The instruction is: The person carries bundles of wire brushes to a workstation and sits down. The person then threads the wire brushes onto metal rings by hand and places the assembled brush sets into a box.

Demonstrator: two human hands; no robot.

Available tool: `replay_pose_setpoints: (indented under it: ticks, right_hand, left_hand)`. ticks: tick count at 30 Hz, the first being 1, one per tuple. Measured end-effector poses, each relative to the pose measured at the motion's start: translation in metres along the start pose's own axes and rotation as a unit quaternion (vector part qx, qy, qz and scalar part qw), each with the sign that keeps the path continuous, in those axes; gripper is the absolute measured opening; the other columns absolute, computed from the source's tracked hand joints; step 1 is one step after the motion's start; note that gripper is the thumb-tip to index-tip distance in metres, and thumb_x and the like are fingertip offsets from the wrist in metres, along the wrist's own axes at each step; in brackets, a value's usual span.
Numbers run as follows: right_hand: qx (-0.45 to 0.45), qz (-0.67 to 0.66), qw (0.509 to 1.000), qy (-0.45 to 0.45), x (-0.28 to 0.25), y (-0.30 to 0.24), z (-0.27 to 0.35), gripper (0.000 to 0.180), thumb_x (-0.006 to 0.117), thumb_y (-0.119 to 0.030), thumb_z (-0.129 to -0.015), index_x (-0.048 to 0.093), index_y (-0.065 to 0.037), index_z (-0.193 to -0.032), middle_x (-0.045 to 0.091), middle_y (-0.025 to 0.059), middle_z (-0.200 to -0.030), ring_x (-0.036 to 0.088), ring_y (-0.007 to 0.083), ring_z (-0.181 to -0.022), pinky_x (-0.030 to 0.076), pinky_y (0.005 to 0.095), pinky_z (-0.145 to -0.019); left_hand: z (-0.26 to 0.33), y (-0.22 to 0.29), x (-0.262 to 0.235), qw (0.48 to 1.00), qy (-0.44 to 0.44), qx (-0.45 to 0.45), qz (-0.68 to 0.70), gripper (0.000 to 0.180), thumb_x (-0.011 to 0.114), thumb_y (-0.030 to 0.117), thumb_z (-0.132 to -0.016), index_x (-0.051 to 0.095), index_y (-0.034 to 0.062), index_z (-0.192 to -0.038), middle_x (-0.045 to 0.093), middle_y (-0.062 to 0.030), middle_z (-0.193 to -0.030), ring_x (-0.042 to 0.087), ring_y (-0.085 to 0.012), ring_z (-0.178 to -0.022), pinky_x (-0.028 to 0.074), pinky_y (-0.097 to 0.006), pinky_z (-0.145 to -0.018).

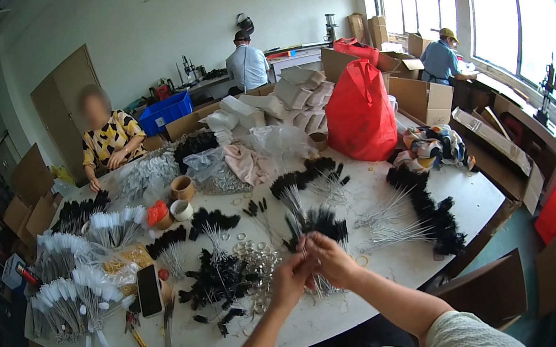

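Above the near middle of the table, my left hand (pixel 293 279) and my right hand (pixel 332 262) meet, fingers closed round a bundle of black-bristled wire brushes (pixel 319 223). Its bristle ends point away from me, and thin wire stems come out below my fingers. What my fingertips pinch within the bundle is too small to make out. Left of my hands lie a pile of loose black brushes (pixel 213 280) and a scatter of small clear rings (pixel 255 255). More black brushes (pixel 426 206) lie in a row to the right, wire stems toward me.
White-bristled brushes (pixel 74 302) crowd the left, near a phone (pixel 149 290), yellow-handled cutters (pixel 137 338) and tape rolls (pixel 182 187). Behind stand a red bag (pixel 361 112) and white cartons (pixel 296 94). A person (pixel 111 136) sits across at the far left; others work farther back.
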State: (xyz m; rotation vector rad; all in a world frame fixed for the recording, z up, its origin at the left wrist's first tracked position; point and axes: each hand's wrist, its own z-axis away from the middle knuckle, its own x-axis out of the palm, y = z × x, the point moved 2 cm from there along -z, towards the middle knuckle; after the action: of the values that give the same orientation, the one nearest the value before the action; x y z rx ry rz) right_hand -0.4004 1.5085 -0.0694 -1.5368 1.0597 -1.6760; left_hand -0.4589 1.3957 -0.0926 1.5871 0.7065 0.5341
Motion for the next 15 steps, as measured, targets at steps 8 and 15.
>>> replay_pose_setpoints:
  ticks: [8,15]
  right_hand:
    - [0.083,-0.021,0.995,-0.043,0.015,0.046,0.023,0.018,0.040,-0.023,-0.099,0.049,-0.007,-0.099,0.053,0.0031,-0.081,0.049,0.0099,-0.050,0.042,0.0235,-0.039]
    - [-0.059,0.022,0.998,-0.022,0.036,0.020,0.048,0.036,0.062,-0.008,-0.087,0.051,-0.003,-0.121,0.046,0.0057,-0.117,0.050,0.0139,-0.101,0.048,0.0305,-0.079]
  left_hand:
    - [0.051,-0.035,-0.006,0.994,-0.030,-0.036,0.103,0.015,0.057,0.005,-0.089,0.058,-0.0056,-0.099,0.056,-0.0068,-0.087,0.063,-0.0138,-0.063,0.054,-0.025,-0.050]
    - [0.064,-0.001,-0.009,0.979,0.084,0.173,-0.074,0.012,0.054,-0.001,-0.088,0.049,-0.0010,-0.100,0.055,-0.0088,-0.083,0.060,-0.0119,-0.057,0.051,-0.025,-0.048]
